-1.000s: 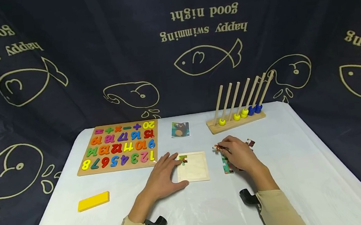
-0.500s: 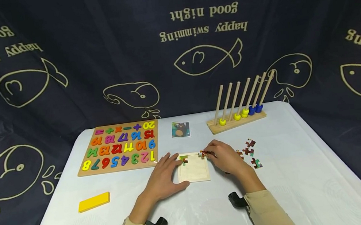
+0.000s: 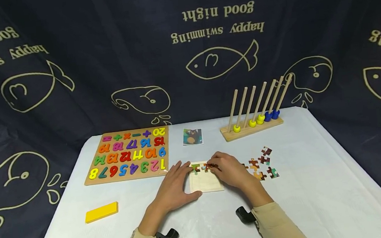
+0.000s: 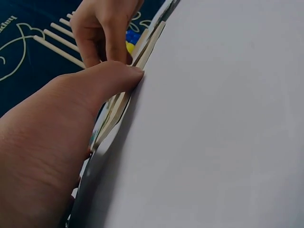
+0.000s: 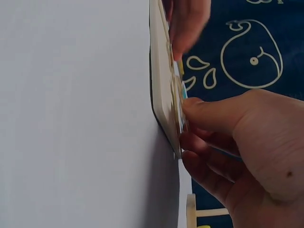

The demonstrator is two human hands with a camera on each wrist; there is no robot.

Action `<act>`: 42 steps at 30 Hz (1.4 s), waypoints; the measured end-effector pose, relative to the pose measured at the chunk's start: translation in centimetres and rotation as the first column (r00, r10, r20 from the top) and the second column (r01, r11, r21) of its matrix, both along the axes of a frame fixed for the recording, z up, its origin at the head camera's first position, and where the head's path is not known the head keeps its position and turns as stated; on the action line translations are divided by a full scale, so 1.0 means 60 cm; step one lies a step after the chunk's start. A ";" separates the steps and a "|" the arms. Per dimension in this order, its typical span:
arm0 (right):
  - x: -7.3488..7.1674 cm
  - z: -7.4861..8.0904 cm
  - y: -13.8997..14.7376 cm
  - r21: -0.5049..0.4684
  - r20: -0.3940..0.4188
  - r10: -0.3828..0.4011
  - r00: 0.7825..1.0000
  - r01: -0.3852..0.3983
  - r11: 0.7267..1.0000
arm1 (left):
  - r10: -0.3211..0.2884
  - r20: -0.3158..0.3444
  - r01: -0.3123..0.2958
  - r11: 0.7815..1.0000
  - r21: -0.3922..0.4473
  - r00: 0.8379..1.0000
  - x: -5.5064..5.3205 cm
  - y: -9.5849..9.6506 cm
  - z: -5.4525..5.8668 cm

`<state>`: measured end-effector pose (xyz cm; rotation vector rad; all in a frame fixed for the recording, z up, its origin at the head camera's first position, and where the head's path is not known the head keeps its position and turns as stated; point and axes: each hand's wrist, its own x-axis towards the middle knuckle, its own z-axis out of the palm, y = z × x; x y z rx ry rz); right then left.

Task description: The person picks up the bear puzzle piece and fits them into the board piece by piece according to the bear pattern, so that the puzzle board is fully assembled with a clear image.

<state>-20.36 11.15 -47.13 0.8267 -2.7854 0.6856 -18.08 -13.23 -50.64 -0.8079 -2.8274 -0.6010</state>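
A square pale wooden puzzle tray [image 3: 207, 184] lies in front of me. One green and brown jigsaw piece [image 3: 195, 168] sits in its far left corner. My left hand [image 3: 172, 190] is spread along the tray's left side, fingers at the far corner and thumb at the near edge; in the left wrist view the thumb [image 4: 109, 83] touches the tray's edge. My right hand [image 3: 230, 171] pinches a brown, multicoloured jigsaw piece [image 3: 207, 167] over the tray's far side, beside the first piece. Its fingertips partly cover that piece. In the right wrist view, the right hand [image 5: 247, 137] is at the tray's edge.
Several loose jigsaw pieces [image 3: 254, 164] lie right of the tray, some hidden by my right hand. Behind stand a bear picture card [image 3: 192, 136] and a pegged bead rack [image 3: 252, 128]. A number board [image 3: 126, 156] and a yellow block [image 3: 101, 212] lie left.
My right hand has moved left from the loose pieces to the tray, carrying a jigsaw piece to just beside the one in the corner. The left hand stays on the tray's left side.
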 end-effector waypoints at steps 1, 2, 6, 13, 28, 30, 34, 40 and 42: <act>0.000 -0.001 -0.001 -0.009 -0.006 0.004 1.000 -0.004 1.000 | -0.009 -0.012 0.009 1.000 -0.003 1.000 0.000 0.000 0.000; -0.001 -0.002 -0.002 -0.014 -0.011 0.008 1.000 -0.008 1.000 | -0.016 -0.024 0.016 1.000 -0.008 1.000 0.000 0.000 0.001; -0.003 -0.006 -0.007 -0.039 -0.011 0.015 1.000 -0.015 0.999 | -0.047 -0.066 0.044 0.998 -0.046 0.997 -0.001 0.000 -0.001; -0.001 -0.005 -0.009 -0.037 -0.015 0.026 1.000 -0.027 0.999 | -0.051 -0.068 0.047 0.997 -0.059 0.996 0.001 0.001 -0.005; 0.016 0.005 0.005 0.148 -0.046 0.052 0.998 -0.044 0.988 | -0.046 -0.053 0.043 0.997 -0.066 0.998 0.004 0.002 -0.004; 0.016 0.004 0.005 0.156 -0.052 0.063 0.997 -0.054 0.986 | -0.043 -0.051 0.040 0.997 -0.069 0.998 0.003 0.002 -0.004; 0.015 0.005 0.004 0.164 -0.068 0.076 0.995 -0.064 0.984 | -0.039 -0.062 0.035 0.997 -0.073 0.997 0.002 0.001 -0.004; 0.015 0.006 0.007 0.163 -0.071 0.079 0.994 -0.067 0.984 | -0.059 -0.108 0.048 0.994 -0.097 0.992 0.002 0.002 -0.007; 0.016 0.005 0.009 0.156 -0.068 0.079 0.995 -0.068 0.985 | -0.064 -0.115 0.052 0.993 -0.102 0.991 0.002 0.003 -0.009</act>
